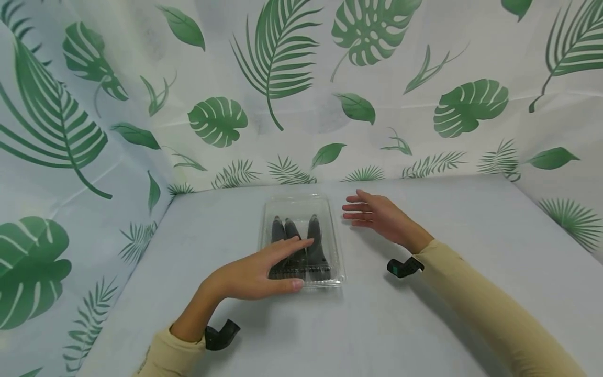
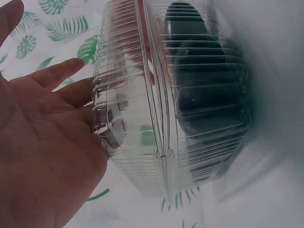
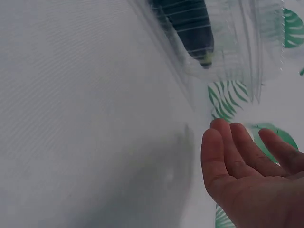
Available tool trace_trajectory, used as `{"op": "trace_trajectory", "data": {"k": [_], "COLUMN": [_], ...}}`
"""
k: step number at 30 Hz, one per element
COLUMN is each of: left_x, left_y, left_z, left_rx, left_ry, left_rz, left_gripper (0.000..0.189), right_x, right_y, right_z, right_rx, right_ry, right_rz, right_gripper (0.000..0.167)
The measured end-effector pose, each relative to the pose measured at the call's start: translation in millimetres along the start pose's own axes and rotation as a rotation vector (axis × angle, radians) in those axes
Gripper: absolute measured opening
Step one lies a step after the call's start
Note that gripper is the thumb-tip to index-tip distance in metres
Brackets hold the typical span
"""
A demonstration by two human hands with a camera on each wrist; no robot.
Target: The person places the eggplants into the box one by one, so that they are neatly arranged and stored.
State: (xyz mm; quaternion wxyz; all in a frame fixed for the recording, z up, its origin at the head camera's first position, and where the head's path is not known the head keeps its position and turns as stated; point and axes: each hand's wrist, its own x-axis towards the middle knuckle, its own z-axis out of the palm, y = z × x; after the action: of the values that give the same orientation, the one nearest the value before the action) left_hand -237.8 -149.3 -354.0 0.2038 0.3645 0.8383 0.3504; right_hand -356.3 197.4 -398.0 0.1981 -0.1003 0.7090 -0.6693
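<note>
A clear plastic clamshell box with its lid down lies on the table. Inside are three long, dark, tapered pieces that look like vegetables, lying side by side. My left hand is over the box's near left part, fingers straight and thumb spread apart. In the left wrist view its fingers lie against the ribbed lid, and the lid's rim meets the base's rim. To the right of the box, apart from it, my right hand hovers with fingers extended, holding nothing.
The white table stretches out around the box. Behind and at both sides hangs a white cloth printed with green leaves. Each wrist wears a small black camera, one by the left sleeve and one by the right sleeve.
</note>
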Motion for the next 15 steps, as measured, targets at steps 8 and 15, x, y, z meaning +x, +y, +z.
{"op": "trace_trajectory", "data": {"k": [8, 15], "left_x": [-4.1, -4.3], "left_y": [-1.2, 0.4], "left_z": [-0.1, -0.9], "left_rx": [-0.011, -0.004], "left_ry": [0.012, 0.003], "left_rz": [0.015, 0.0], "left_gripper": [0.076, 0.077], "right_x": [29.3, 43.4], "right_y": [-13.3, -13.9], "right_z": [26.3, 31.4], "right_rx": [-0.14, -0.159], "right_ry": [0.005, 0.058], "right_rz": [0.027, 0.056], "right_gripper": [0.063, 0.058]}}
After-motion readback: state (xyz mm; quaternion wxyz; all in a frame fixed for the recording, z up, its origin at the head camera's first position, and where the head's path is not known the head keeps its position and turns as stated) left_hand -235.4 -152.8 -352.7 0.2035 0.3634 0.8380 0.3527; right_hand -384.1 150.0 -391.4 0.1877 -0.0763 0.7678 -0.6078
